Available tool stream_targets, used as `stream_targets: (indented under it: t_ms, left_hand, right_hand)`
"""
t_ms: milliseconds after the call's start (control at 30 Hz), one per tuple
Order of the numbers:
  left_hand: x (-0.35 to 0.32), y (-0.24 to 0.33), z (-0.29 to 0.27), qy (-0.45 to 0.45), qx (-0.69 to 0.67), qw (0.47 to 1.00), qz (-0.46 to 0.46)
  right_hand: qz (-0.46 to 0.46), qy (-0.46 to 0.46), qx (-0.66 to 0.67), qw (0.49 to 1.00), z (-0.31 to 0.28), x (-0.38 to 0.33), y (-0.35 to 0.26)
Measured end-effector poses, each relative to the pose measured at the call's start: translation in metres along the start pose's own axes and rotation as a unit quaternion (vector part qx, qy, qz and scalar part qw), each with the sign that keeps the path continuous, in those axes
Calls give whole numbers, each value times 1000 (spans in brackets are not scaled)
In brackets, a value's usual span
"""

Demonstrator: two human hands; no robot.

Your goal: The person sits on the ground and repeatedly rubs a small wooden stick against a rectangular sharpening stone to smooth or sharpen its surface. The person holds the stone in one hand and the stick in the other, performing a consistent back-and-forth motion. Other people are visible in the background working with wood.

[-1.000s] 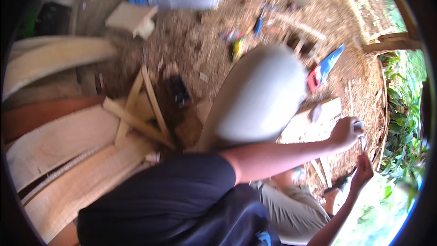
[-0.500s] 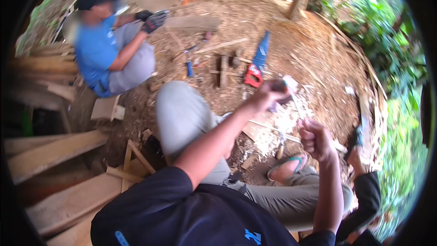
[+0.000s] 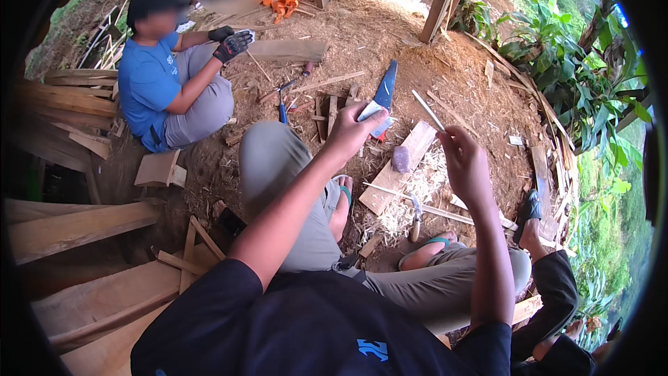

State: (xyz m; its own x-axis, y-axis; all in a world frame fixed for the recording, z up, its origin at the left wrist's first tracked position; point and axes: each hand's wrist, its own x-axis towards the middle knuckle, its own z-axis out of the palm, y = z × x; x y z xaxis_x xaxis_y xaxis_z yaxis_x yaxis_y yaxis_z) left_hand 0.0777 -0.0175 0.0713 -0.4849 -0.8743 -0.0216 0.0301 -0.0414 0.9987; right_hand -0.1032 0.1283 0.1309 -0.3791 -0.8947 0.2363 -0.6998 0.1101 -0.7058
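Observation:
My left hand (image 3: pixel 344 132) is closed on a small pale sheet (image 3: pixel 376 115), held up in front of the handsaw (image 3: pixel 386 87). To its right, my right hand (image 3: pixel 462 160) pinches the lower end of a thin pale wooden stick (image 3: pixel 426 109), which points up and to the left. The stick and the sheet are apart. Below the hands, a purplish block (image 3: pixel 401 159) rests on a flat board (image 3: pixel 379 197) on the ground. A wooden-handled blade tool (image 3: pixel 416 226) lies among wood shavings (image 3: pixel 435 184) near my sandalled foot.
A co-worker in a blue shirt (image 3: pixel 149 73) and dark gloves sits at the left. Planks (image 3: pixel 97 299) are stacked at the lower left. Another person's dark-clothed leg (image 3: pixel 553 285) is close on my right. A wooden post (image 3: pixel 443 0) and leafy plants (image 3: pixel 550 49) stand beyond.
My left hand has moved left and up, away from the right hand. My right hand has risen, and the stick in it now shows clearly. The view has steadied.

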Motion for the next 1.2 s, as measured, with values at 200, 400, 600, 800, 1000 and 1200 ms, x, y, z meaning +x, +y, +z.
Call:
stream_targets:
  t_ms: [200, 400, 600, 800, 1000, 1200]
  left_hand:
    - [-34, 2, -7, -88, 18, 996, -13]
    - [-59, 11, -23, -105, 56, 992, 39]
    - [-86, 58, -90, -24, -15, 986, 163]
    - [-117, -3, -160, 74, 138, 983, 100]
    - [-199, -59, -156, 2, 5, 1000, 13]
    - [-270, -135, -239, -2, 56, 977, -204]
  right_hand:
    - [-48, -78, 122, 988, 44, 2, -18]
    - [51, -131, 181, 973, 55, -3, -21]
    - [165, -48, 324, 930, 40, 17, 31]
    - [262, -15, 335, 905, 31, 32, 66]
    - [281, 8, 297, 913, 41, 26, 70]
    - [285, 7, 300, 910, 41, 25, 76]
